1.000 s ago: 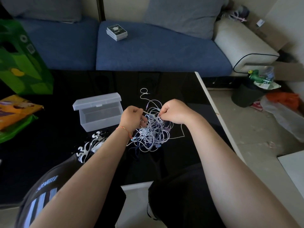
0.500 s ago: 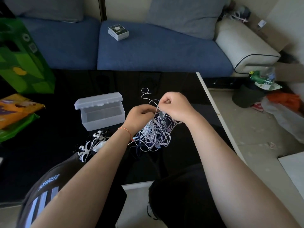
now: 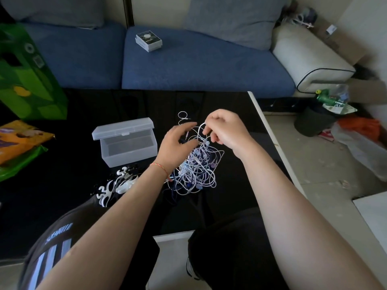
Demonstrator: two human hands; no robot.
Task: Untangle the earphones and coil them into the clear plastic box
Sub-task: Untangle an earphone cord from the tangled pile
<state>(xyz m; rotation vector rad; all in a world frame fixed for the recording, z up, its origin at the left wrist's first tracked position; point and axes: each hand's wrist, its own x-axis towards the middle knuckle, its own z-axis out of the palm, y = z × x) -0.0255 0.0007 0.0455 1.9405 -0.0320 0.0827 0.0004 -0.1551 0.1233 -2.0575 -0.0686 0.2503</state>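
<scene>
Sitting at a black table point(image 3: 62, 206), we are facing a blue sofa point(image 3: 199, 68) with grey cushions point(image 3: 230, 19) and a small card box point(image 3: 148, 41) lying on its seat. A green bag point(image 3: 27, 76) is standing at the table's far left corner, and an orange packet point(image 3: 18, 139) is lying just in front of it. Off the table's right edge, a dark bin point(image 3: 312, 122) is sitting on the floor with a green bottle point(image 3: 326, 97) on top. On the table, left of our hands, the clear box point(image 3: 125, 143) is standing with its lid hinged back and nothing coiled inside. The earphones point(image 3: 196, 170) are lying as a white knot of wire on the table just right of the box, with one loop trailing toward the sofa. Our right hand point(image 3: 226, 130) is pinching a strand at the top of the knot and holding it raised, fingers curled. Our left hand point(image 3: 176, 145) is hovering over the knot's left side with fingers spread loosely, gripping nothing that we can make out. Near our left forearm, white clips point(image 3: 117, 185) are lying in a small heap just in front of the box.
</scene>
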